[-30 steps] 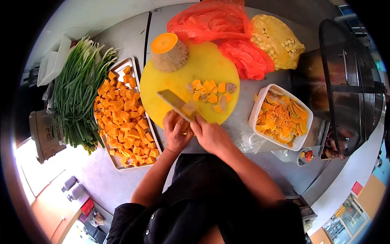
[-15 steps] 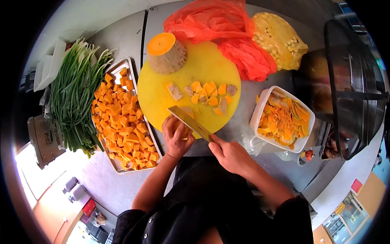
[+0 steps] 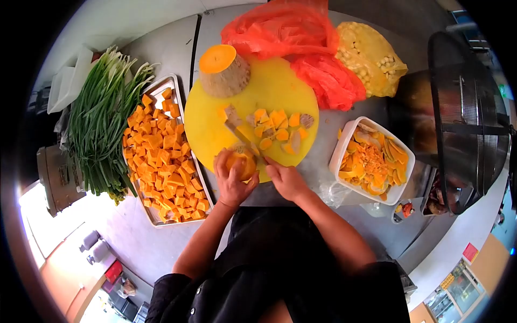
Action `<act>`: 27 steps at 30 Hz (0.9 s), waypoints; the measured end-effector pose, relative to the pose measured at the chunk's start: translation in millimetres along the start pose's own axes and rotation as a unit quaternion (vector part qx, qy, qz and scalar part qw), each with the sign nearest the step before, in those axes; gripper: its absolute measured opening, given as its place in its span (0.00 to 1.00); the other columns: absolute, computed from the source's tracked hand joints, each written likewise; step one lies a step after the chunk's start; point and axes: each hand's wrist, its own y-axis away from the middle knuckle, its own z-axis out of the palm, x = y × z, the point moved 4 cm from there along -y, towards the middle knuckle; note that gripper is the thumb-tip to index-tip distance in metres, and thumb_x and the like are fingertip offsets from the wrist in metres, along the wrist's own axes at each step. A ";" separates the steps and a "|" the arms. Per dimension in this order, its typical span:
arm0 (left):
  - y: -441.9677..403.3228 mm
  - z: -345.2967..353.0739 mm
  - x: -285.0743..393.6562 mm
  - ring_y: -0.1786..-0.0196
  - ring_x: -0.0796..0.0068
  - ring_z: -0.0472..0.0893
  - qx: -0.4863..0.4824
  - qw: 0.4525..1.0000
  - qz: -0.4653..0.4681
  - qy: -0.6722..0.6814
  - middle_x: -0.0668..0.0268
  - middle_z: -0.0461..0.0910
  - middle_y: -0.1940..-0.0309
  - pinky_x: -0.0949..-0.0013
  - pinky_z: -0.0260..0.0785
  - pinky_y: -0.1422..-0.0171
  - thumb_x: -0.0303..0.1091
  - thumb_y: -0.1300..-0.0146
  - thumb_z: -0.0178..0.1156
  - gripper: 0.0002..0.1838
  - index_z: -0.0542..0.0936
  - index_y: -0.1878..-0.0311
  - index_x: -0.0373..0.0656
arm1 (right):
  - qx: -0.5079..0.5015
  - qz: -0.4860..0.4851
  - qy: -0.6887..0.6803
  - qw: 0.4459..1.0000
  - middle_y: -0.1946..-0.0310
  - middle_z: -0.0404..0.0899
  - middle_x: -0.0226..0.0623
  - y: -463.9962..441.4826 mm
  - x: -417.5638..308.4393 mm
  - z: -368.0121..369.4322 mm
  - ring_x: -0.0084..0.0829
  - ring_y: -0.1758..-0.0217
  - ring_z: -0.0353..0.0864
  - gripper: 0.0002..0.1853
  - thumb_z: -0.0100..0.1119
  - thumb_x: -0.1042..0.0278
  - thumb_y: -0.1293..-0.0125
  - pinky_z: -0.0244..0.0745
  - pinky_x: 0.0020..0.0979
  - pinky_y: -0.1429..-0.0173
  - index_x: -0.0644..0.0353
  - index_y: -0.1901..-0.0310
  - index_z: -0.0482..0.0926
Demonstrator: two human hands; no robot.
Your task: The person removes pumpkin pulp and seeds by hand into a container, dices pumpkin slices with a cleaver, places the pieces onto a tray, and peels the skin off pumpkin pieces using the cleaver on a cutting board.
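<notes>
My left hand [image 3: 231,178] is closed around a piece of pumpkin [image 3: 243,166] near the front edge of the round yellow cutting board [image 3: 210,140]. In my right hand [image 3: 285,178] is a knife [image 3: 240,135], its blade slanting up and left just beyond the pumpkin piece. Whether the blade touches the piece I cannot tell. Several pumpkin offcuts [image 3: 278,117], some with rind, lie on the board past the knife. A large pumpkin chunk [image 3: 226,78] stands at the back left of the board, its orange cut face up.
Left of the board is a metal tray [image 3: 176,86] of orange pumpkin cubes [image 3: 161,156], with green onions [image 3: 102,124] beyond. On the right sits a white tub [image 3: 350,134] of pumpkin scraps. Red plastic bags [image 3: 280,29], a yellow bag [image 3: 369,59] and a black mesh cover [image 3: 468,124] are farther back.
The knife has turned steeper and moved past the pumpkin piece, uncovering more of its orange flesh. My right hand has shifted left and slightly forward. An additional small slice lies by the offcuts.
</notes>
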 end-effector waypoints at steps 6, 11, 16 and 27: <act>-9.5 -5.6 -6.3 0.35 0.35 0.70 -0.047 0.999 -0.011 0.004 0.42 0.68 0.37 0.42 0.67 0.31 0.36 0.59 0.79 0.39 0.74 0.41 0.43 | -0.085 0.213 -0.057 0.972 0.62 0.87 0.53 28.3 -33.0 -33.4 0.57 0.58 0.86 0.28 0.46 0.46 0.19 0.80 0.45 0.53 0.60 0.33 0.76; -13.0 -18.4 -25.7 0.30 0.35 0.68 -0.103 0.992 0.065 0.044 0.43 0.68 0.33 0.43 0.66 0.28 0.35 0.58 0.78 0.35 0.79 0.41 0.47 | -0.101 0.111 0.098 0.984 0.73 0.84 0.56 46.8 -84.5 -41.1 0.57 0.68 0.86 0.30 0.45 0.45 0.20 0.79 0.52 0.64 0.65 0.33 0.74; -0.4 -9.6 -19.3 0.30 0.38 0.68 -0.056 0.996 0.067 0.010 0.46 0.71 0.38 0.44 0.66 0.27 0.36 0.57 0.79 0.29 0.85 0.47 0.45 | -0.112 0.076 0.195 0.971 0.81 0.81 0.55 68.4 -108.3 -38.4 0.56 0.77 0.83 0.32 0.49 0.46 0.21 0.78 0.54 0.72 0.71 0.33 0.72; 5.3 -6.7 -27.1 0.32 0.39 0.70 0.011 0.997 0.033 0.071 0.51 0.72 0.40 0.44 0.67 0.30 0.35 0.61 0.81 0.31 0.84 0.48 0.44 | -0.153 0.099 0.231 0.956 0.81 0.81 0.52 77.6 -122.5 -49.4 0.54 0.78 0.83 0.33 0.51 0.47 0.22 0.79 0.51 0.72 0.72 0.31 0.70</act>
